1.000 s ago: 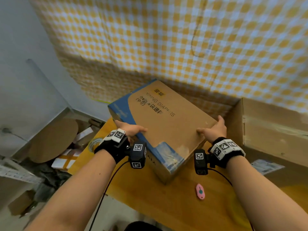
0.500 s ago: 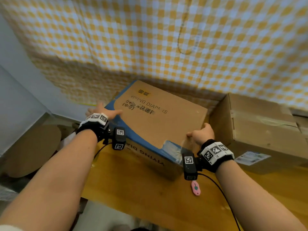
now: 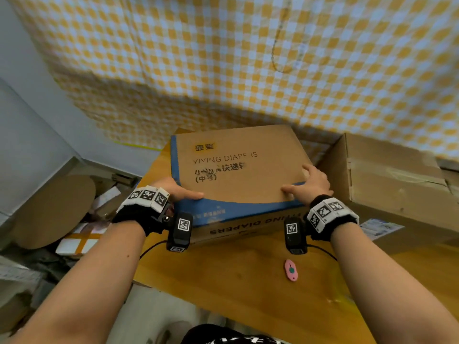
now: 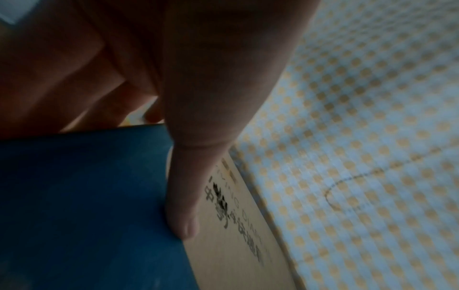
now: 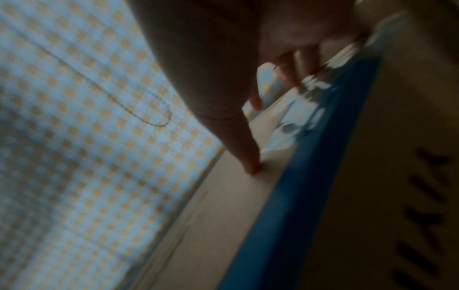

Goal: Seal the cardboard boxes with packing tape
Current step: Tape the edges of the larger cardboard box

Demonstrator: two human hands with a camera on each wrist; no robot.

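Note:
A brown diaper box (image 3: 238,167) with blue edges and black print lies closed on the yellow wooden table (image 3: 236,274), its long blue edge facing me. My left hand (image 3: 178,191) grips the near left corner, thumb on the top face and fingers down the side. My right hand (image 3: 310,184) grips the near right corner, thumb on top and fingers over the right edge. In the left wrist view the thumb (image 4: 183,196) lies along the blue border of the box (image 4: 236,245). The right wrist view shows shiny old tape (image 5: 298,117) on that corner.
A second plain cardboard box (image 3: 392,184) stands close to the right of the diaper box. A small pink cutter (image 3: 291,269) lies on the table near me. A yellow checked cloth (image 3: 248,58) hangs behind. Cardboard scraps and packages (image 3: 74,219) cover the floor at the left.
The diaper box has been turned from a corner-on pose to square with me. My left hand came from the far left corner to the near left one; my right stays at the right corner.

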